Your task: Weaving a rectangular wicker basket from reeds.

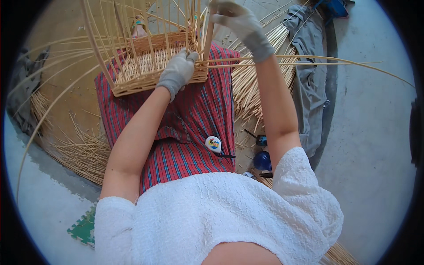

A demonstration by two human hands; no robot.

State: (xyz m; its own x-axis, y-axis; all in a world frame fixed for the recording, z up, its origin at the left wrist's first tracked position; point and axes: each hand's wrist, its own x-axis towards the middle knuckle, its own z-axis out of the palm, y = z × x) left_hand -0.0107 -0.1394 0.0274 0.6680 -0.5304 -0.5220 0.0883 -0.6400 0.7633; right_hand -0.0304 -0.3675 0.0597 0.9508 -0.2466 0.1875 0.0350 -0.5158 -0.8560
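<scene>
Already, the wicker basket (141, 66) has its floor; tall sticks (209, 35) stand bare. Left hand (178, 70) grips its side; right hand's (240, 24) hold is unclear.

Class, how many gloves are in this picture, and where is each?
2: one glove on the left hand, at the right side of the basket; another glove on the right hand, beside a thick corner post. No others show.
</scene>
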